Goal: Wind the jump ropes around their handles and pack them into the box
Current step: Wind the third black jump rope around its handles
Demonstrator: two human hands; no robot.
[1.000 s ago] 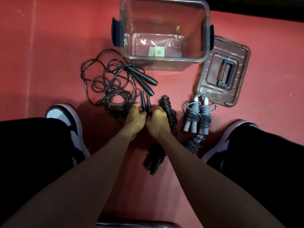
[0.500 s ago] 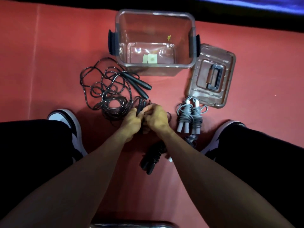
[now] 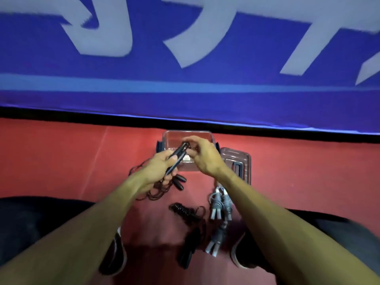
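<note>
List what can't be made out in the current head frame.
- Box interior: both hands and the held handles cover it.
- Right hand fingertips: motion blur; whether they pinch cord cannot be told.
- Loose black rope: left hand and its forearm hide most of it.
- Lid: right wrist covers its near-left part.
- Banner lettering: cut off by the frame edges, blurred.

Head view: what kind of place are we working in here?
Probably a gym or sports hall. The person works on a red mat-like floor, a blue banner with large pale lettering runs along the far side, and several jump ropes lie about, such as the wound grey rope beside the clear box.
</note>
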